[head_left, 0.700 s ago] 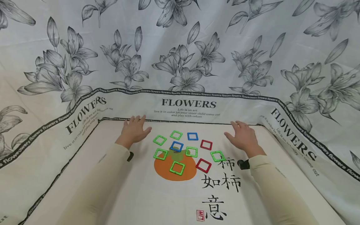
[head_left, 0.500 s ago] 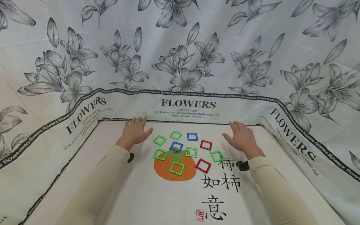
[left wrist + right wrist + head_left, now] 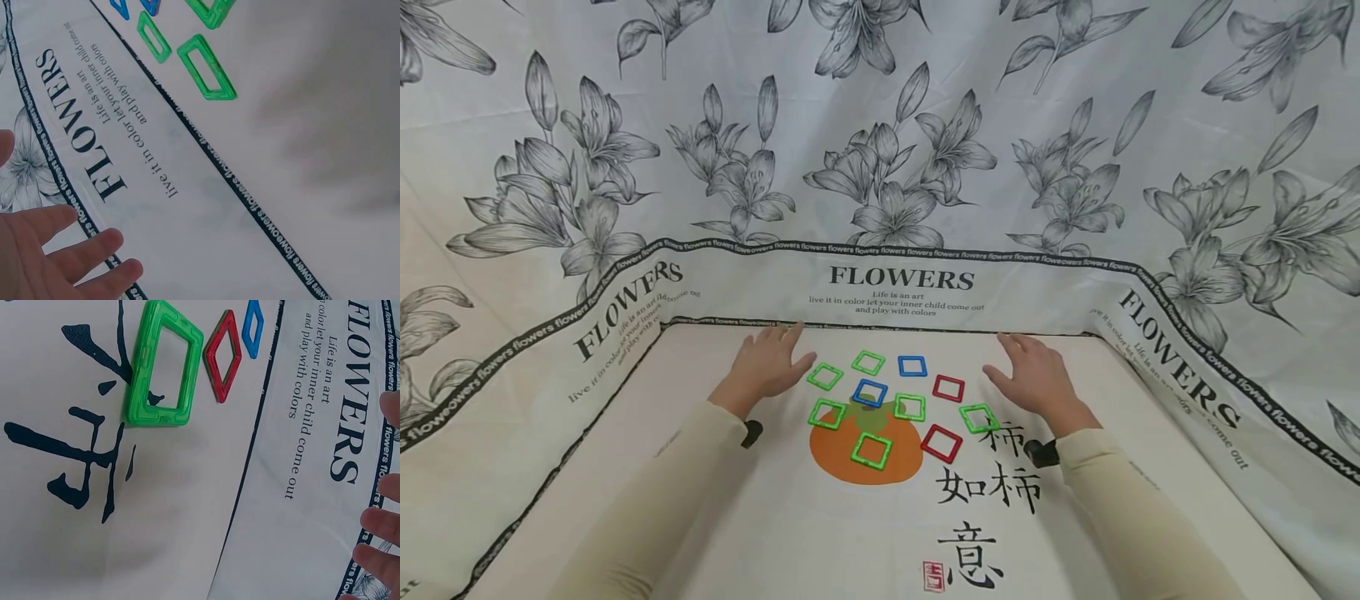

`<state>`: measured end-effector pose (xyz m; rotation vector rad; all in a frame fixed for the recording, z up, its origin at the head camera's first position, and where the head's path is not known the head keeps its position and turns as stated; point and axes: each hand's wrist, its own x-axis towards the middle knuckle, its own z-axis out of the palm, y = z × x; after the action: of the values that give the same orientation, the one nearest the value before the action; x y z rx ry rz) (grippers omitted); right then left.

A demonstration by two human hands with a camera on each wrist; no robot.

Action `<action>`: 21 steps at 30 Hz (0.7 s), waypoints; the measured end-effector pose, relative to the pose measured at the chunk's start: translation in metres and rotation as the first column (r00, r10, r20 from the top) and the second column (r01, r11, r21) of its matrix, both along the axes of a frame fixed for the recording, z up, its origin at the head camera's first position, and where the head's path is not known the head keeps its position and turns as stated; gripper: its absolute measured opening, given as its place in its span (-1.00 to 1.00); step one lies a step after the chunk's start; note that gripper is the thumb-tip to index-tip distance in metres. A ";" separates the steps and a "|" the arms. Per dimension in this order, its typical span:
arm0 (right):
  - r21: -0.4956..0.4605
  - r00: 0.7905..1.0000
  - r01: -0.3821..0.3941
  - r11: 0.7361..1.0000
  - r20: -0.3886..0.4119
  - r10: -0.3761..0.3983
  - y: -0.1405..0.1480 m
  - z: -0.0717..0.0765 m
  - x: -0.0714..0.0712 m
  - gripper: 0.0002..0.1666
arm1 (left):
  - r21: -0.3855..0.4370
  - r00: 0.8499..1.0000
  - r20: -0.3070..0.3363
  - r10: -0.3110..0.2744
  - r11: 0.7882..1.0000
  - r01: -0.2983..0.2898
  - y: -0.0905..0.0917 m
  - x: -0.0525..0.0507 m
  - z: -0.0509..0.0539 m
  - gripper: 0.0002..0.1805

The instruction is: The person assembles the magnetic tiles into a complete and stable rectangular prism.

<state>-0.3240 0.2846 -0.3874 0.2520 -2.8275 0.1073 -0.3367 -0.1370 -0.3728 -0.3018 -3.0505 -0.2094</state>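
Ten square frames (image 3: 911, 418), six green, two blue and two red, lie scattered flat on the surface (image 3: 820, 533) between your hands, several over a printed orange fruit (image 3: 837, 450). Your left hand (image 3: 765, 367) has its fingers extended and spread, near the upper-left green frame (image 3: 818, 386). Your right hand (image 3: 1036, 377), fingers likewise outstretched, is near a red frame (image 3: 215, 372) and the rightmost green frame (image 3: 144, 369), which partly covers black characters (image 3: 951, 487). Beyond, a floral cloth (image 3: 880, 229) lettered "FLOWERS" rises behind the surface.

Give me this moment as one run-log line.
left hand: spread, holding nothing | right hand: spread, holding nothing | green frames, blue frames, red frames: on table
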 end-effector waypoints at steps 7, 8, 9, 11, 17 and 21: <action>0.006 1.000 -0.017 1.000 0.007 0.017 -0.006 -0.004 0.006 -0.15 | 0.006 0.999 0.026 -0.021 1.000 0.021 0.005 0.007 -0.006 -0.19; 0.006 1.000 -0.021 1.000 0.008 0.021 -0.007 -0.004 0.007 -0.15 | 0.014 0.999 0.027 -0.030 0.999 0.030 0.005 0.008 -0.007 -0.19; 0.008 1.000 -0.024 1.000 0.008 0.024 -0.008 -0.005 0.008 -0.15 | 0.023 0.999 0.029 -0.037 0.999 0.036 0.006 0.009 -0.007 -0.20; 0.013 1.000 -0.030 0.999 0.006 0.030 -0.010 -0.005 0.009 -0.15 | 0.043 0.998 0.026 -0.055 0.998 0.054 0.007 0.010 -0.009 -0.20; 0.040 0.999 -0.037 0.999 0.004 0.037 -0.014 -0.011 0.011 -0.15 | 0.066 0.995 0.032 -0.091 0.994 0.089 0.011 0.015 -0.014 -0.21; 0.044 0.999 -0.051 0.998 -0.001 0.051 -0.017 -0.013 0.012 -0.14 | 0.076 0.993 0.035 -0.113 0.991 0.110 0.014 0.019 -0.017 -0.22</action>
<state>-0.3118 0.2680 -0.4008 0.3340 -2.8245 0.0565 -0.3173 -0.1227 -0.3895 -0.4688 -3.0581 -0.3370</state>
